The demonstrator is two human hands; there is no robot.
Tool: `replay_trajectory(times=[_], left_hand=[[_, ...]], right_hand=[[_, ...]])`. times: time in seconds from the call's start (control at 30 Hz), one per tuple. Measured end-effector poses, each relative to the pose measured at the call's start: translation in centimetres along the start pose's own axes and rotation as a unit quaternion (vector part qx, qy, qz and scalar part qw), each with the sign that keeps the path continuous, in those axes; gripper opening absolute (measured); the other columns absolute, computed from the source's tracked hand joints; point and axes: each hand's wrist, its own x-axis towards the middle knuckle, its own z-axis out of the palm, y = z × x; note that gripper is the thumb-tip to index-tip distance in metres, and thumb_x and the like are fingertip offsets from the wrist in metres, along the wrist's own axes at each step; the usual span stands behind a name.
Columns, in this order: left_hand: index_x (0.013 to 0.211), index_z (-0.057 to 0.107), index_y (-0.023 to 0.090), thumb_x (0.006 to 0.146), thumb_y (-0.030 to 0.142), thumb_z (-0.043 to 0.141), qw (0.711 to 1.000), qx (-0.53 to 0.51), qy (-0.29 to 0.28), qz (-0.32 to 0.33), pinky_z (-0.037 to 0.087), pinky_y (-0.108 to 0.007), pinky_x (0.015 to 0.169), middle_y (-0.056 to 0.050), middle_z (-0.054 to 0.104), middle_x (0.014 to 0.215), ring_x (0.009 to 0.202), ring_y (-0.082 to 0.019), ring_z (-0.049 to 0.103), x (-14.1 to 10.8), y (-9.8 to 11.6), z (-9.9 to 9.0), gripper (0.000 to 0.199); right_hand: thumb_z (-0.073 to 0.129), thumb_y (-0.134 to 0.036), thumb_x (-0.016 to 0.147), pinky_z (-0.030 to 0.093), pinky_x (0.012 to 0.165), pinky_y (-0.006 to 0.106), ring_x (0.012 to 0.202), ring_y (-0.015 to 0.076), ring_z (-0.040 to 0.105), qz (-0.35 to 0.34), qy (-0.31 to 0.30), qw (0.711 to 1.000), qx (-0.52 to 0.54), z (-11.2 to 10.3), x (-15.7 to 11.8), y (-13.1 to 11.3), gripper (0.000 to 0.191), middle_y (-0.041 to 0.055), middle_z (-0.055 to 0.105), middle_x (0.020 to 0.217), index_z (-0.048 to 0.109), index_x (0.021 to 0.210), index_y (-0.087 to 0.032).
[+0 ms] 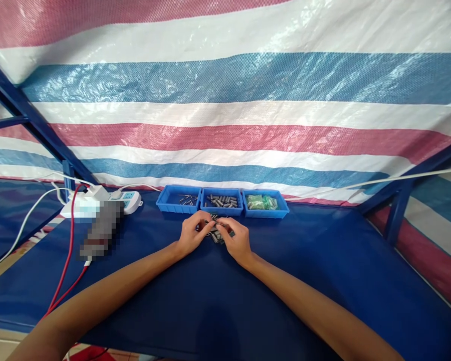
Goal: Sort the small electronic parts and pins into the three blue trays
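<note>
My left hand (193,233) and my right hand (236,240) meet just in front of the blue bins, fingers pinched close together. Between the fingertips is a small metal part, too small to name with certainty. Beneath and around the fingers lies a small pile of short metal cylinders (217,236), partly hidden by both hands. Behind them, the middle blue bin (222,209) holds similar metal cylinders. Thin metal pins (188,199) lie in the left blue bin (176,207). In the right blue bin (266,213) are greenish clear plastic bags (262,202) with contents.
A blue-covered table (304,260) carries everything. To the left are a white power strip (132,201), a blurred dark device (102,228) and a red cable (68,255). Behind hangs a striped plastic sheet (225,115) between blue metal frame bars (41,120).
</note>
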Motion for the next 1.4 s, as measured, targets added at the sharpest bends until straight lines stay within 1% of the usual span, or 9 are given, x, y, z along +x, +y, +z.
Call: replay_trajectory(times=[0.33, 0.5, 0.77, 0.97, 1.07, 1.13, 1.2, 1.3, 1.4], left_hand=[[0.072, 0.050, 0.016, 0.088, 0.032, 0.054, 0.998, 0.009, -0.037, -0.044, 0.041, -0.019, 0.054, 0.000, 0.057, 0.066, 0.055, -0.008, 0.049, 0.0, -0.2, 0.0, 0.023], [0.066, 0.053, 0.014, 0.089, 0.029, 0.053, 0.998, 0.048, -0.050, 0.003, 0.037, -0.019, 0.051, 0.002, 0.053, 0.056, 0.050, -0.008, 0.047, 0.0, -0.1, -0.1, 0.027], [0.083, 0.063, 0.015, 0.091, 0.025, 0.050, 0.996, 0.074, -0.022, 0.043, 0.047, -0.024, 0.067, -0.004, 0.065, 0.077, 0.073, -0.014, 0.061, 0.2, 0.4, -0.2, 0.018], [0.094, 0.064, 0.016, 0.093, 0.024, 0.046, 0.997, 0.054, -0.017, 0.045, 0.050, -0.027, 0.079, -0.007, 0.068, 0.092, 0.087, -0.017, 0.064, 0.2, 0.7, -0.3, 0.020], [0.096, 0.063, 0.017, 0.094, 0.026, 0.043, 0.999, 0.045, -0.023, 0.009, 0.050, -0.023, 0.068, -0.006, 0.068, 0.091, 0.073, -0.012, 0.063, 0.0, 0.6, -0.3, 0.022], [0.097, 0.062, 0.018, 0.095, 0.028, 0.041, 0.999, 0.030, -0.013, -0.024, 0.045, -0.020, 0.055, -0.002, 0.066, 0.076, 0.053, -0.008, 0.056, -0.3, 0.4, -0.2, 0.024], [0.097, 0.060, 0.018, 0.096, 0.030, 0.038, 0.999, 0.009, -0.003, -0.043, 0.040, -0.019, 0.048, 0.003, 0.057, 0.056, 0.042, -0.007, 0.046, -0.5, 0.1, -0.1, 0.025], [0.093, 0.057, 0.018, 0.097, 0.032, 0.034, 0.999, -0.016, 0.014, -0.048, 0.037, -0.018, 0.045, 0.003, 0.057, 0.059, 0.040, -0.006, 0.042, -0.7, -0.4, 0.1, 0.027], [0.092, 0.055, 0.017, 0.097, 0.034, 0.036, 0.999, 0.002, 0.018, -0.039, 0.036, -0.017, 0.045, 0.003, 0.056, 0.062, 0.043, -0.006, 0.044, -0.8, -0.6, 0.1, 0.026]], right_hand=[[0.055, -0.029, 0.087, 0.048, 0.061, 0.024, 0.060, 0.0124, 0.058, 0.014, 0.013, 1.000, 0.009, 0.1, 0.0, -0.2, 0.015, 0.0030, 0.068, 0.082, 0.066, 0.089, -0.018], [0.055, -0.028, 0.088, 0.048, 0.061, 0.023, 0.060, 0.0122, 0.058, 0.006, 0.014, 1.000, 0.010, 0.0, -0.1, -0.2, 0.015, 0.0029, 0.068, 0.080, 0.065, 0.088, -0.018], [0.055, -0.031, 0.088, 0.048, 0.060, 0.024, 0.061, 0.0132, 0.060, 0.005, -0.003, 1.000, 0.009, 0.1, 0.2, -0.2, 0.017, 0.0029, 0.068, 0.077, 0.067, 0.086, -0.018], [0.053, -0.030, 0.089, 0.049, 0.063, 0.025, 0.064, 0.0141, 0.060, 0.008, -0.009, 1.000, 0.010, 0.1, 0.2, -0.2, 0.018, 0.0034, 0.069, 0.080, 0.067, 0.089, -0.019], [0.053, -0.029, 0.089, 0.047, 0.061, 0.025, 0.061, 0.0131, 0.058, 0.012, -0.013, 1.000, 0.010, 0.1, 0.2, -0.2, 0.018, 0.0029, 0.067, 0.077, 0.067, 0.087, -0.019], [0.053, -0.029, 0.089, 0.046, 0.059, 0.024, 0.060, 0.0129, 0.057, 0.011, -0.014, 1.000, 0.006, 0.1, 0.2, -0.2, 0.017, 0.0025, 0.066, 0.073, 0.066, 0.084, -0.018], [0.053, -0.029, 0.089, 0.045, 0.059, 0.025, 0.060, 0.0130, 0.056, 0.009, -0.014, 1.000, 0.002, 0.1, 0.2, -0.2, 0.018, 0.0024, 0.065, 0.071, 0.066, 0.083, -0.018], [0.051, -0.029, 0.090, 0.045, 0.059, 0.025, 0.060, 0.0132, 0.056, 0.006, -0.016, 1.000, 0.000, 0.0, 0.1, -0.2, 0.019, 0.0029, 0.064, 0.072, 0.065, 0.084, -0.018], [0.051, -0.028, 0.090, 0.046, 0.060, 0.025, 0.061, 0.0130, 0.057, 0.005, -0.012, 1.000, 0.000, -0.1, 0.1, -0.2, 0.018, 0.0030, 0.065, 0.075, 0.065, 0.085, -0.018]])
